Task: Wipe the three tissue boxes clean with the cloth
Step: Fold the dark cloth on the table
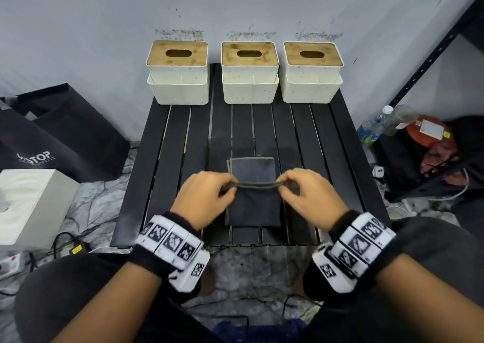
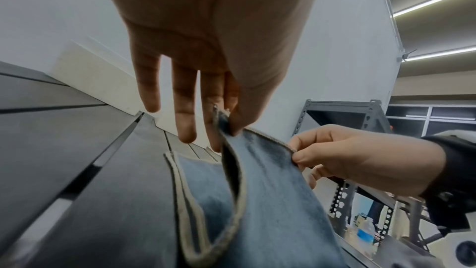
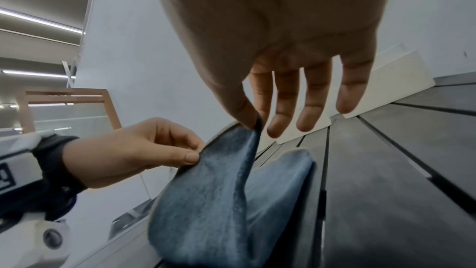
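Observation:
Three cream tissue boxes with bamboo lids stand in a row at the table's far edge: left box (image 1: 178,73), middle box (image 1: 250,71), right box (image 1: 313,71). A dark blue-grey cloth (image 1: 252,198) lies folded on the near middle of the black slatted table (image 1: 157,159). My left hand (image 1: 207,193) pinches the left corner of the cloth's raised upper edge between thumb and finger. My right hand (image 1: 306,190) pinches the right corner. That edge is stretched between both hands a little above the table. The left wrist view shows the cloth (image 2: 270,201) lifted in a fold, and so does the right wrist view, with the cloth (image 3: 219,201) hanging from my thumb.
On the floor left of the table are a black bag (image 1: 60,133) and a white box (image 1: 28,206). A metal shelf (image 1: 432,67) rises at the right, with bottles (image 1: 374,125) and clutter below it. Cables run across the floor near my knees.

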